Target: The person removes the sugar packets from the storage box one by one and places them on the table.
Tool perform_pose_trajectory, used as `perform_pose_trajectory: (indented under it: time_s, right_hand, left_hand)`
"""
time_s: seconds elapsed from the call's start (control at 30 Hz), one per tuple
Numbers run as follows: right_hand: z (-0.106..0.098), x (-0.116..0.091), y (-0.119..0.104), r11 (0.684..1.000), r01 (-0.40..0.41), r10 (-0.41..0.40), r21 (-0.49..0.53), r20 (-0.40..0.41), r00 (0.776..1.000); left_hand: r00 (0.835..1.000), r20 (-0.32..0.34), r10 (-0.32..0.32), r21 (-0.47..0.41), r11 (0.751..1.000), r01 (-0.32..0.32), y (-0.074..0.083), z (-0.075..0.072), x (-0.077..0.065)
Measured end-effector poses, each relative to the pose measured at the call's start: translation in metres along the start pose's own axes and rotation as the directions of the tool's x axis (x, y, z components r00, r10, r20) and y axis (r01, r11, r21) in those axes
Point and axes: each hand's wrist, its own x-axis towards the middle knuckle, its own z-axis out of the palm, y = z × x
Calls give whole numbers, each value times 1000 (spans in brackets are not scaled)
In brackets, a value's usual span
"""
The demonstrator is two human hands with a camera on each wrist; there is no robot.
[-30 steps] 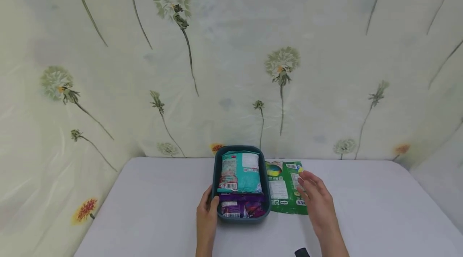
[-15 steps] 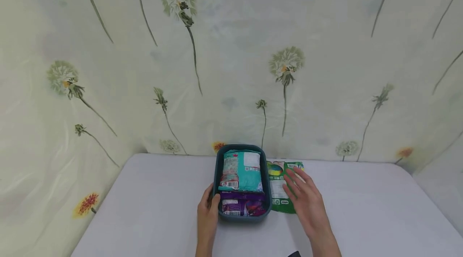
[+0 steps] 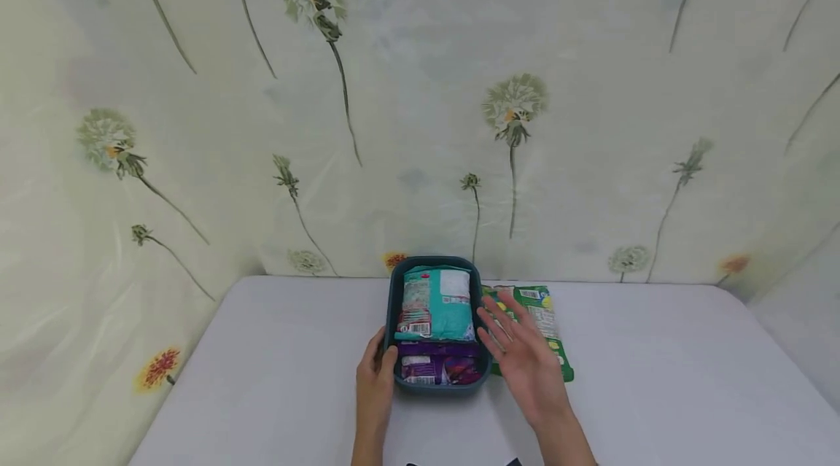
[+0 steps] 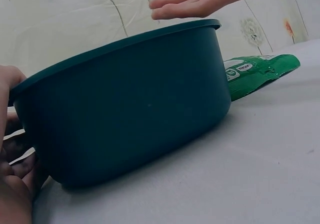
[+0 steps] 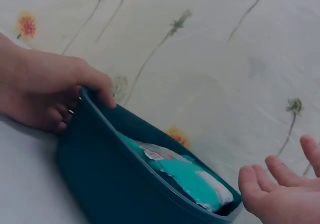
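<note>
A dark teal plastic bin [image 3: 441,390] stands on the white table. My left hand [image 3: 376,386] grips its near left side; in the right wrist view the thumb [image 5: 102,86] hooks over the rim and the fingers lie against the outer wall. A turquoise packet [image 3: 451,313] lies on top inside, with purple packets [image 3: 426,371] at the near end. My right hand [image 3: 528,367] is held above the bin's right rim, fingers spread and holding nothing. Behind that hand a green packet [image 3: 550,327] lies flat on the table, partly hidden.
The white tabletop [image 3: 656,378] extends to both sides of the bin. Close behind stands a backdrop [image 3: 407,123] printed with dandelions. A small dark object [image 3: 514,462] just shows at the bottom edge of the head view.
My right hand has moved left from over the green packet to the bin's right rim, uncovering the packet's right side. My left hand has kept its grip on the bin.
</note>
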Motion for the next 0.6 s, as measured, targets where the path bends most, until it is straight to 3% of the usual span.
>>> perform_pose_trajectory:
  time_s: [0.1, 0.2, 0.37, 0.47, 0.6]
  right_hand:
    - [6, 2, 4, 999, -27, 25, -36, -42, 999]
    - [13, 5, 9, 987, -100, 82, -129, -137, 987]
    - [22, 8, 16, 929, -211, 132, -303, -260, 956]
    - [23, 7, 20, 905, -215, 111, -367, -283, 953]
    - [26, 8, 24, 910, -186, 68, -371, -310, 948]
  left_hand:
    - [1000, 1, -7, 3, 1000, 7, 1, -1, 0]
    - [1000, 2, -11, 3, 1000, 11, 0, -1, 0]
    - [1000, -9, -9, 20, 1000, 9, -1, -1, 0]
    - [1000, -15, -8, 29, 1000, 8, 0, -1, 0]
    - [1000, -8, 0, 26, 1000, 0, 1, -3, 0]
